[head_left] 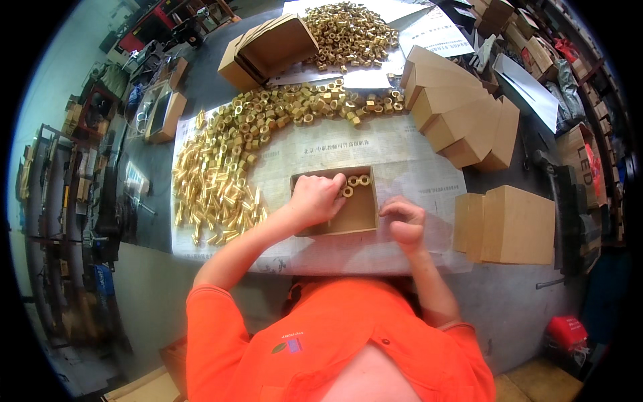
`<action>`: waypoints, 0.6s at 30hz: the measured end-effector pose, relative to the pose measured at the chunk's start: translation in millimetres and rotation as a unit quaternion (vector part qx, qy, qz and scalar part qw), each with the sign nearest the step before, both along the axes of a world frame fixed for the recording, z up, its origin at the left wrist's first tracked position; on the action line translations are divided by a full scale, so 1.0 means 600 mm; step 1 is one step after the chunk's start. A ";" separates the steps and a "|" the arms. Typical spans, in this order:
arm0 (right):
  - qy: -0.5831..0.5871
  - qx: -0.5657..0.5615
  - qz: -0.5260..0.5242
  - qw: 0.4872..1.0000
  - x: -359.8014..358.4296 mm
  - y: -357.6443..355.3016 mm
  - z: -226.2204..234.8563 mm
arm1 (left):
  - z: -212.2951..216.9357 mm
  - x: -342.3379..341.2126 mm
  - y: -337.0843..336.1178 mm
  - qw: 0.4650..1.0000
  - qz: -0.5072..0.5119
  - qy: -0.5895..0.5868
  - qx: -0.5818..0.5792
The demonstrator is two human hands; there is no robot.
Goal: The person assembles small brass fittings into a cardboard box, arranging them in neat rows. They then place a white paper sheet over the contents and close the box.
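An open brown cardboard box (355, 216) rests on the newspaper in front of me. Several brass nuts (364, 180) lie in its far right corner. My left hand (316, 199) reaches over the box's left side, its fingers bent closed down inside; whatever they grip is hidden. Just off the box's right wall, my right hand (406, 220) hovers with loosely curled fingers, and nothing shows in it. Left of the box spreads a heap of slim brass fittings (213, 194). A band of brass hex nuts (258, 117) curves from there across the far side of the newspaper.
Another pile of brass nuts (351, 33) lies at the back beside a tilted open box (281, 50). Fanned brown boxes (462, 114) stand at the right, with more closed boxes (516, 224) nearer me. Newspaper (321, 151) covers the table (151, 221). Crowded shelves line both sides.
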State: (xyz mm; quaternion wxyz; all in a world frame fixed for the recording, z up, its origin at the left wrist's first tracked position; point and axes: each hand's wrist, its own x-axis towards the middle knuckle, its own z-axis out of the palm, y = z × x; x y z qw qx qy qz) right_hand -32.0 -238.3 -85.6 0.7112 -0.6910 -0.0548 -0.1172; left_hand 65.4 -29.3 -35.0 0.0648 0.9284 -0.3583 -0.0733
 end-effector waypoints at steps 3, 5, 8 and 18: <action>-0.006 0.000 0.003 1.000 0.003 0.001 0.000 | 0.003 0.001 0.000 1.000 0.006 0.012 0.008; -0.006 0.032 0.009 0.999 0.003 0.003 -0.007 | 0.001 0.003 0.003 1.000 0.004 0.015 -0.014; -0.004 0.041 0.003 0.999 0.002 0.003 -0.013 | 0.013 0.017 0.019 0.996 0.023 0.004 -0.092; 0.012 0.041 0.006 0.999 0.002 0.004 -0.003 | 0.003 0.116 0.223 0.957 0.218 -0.183 0.047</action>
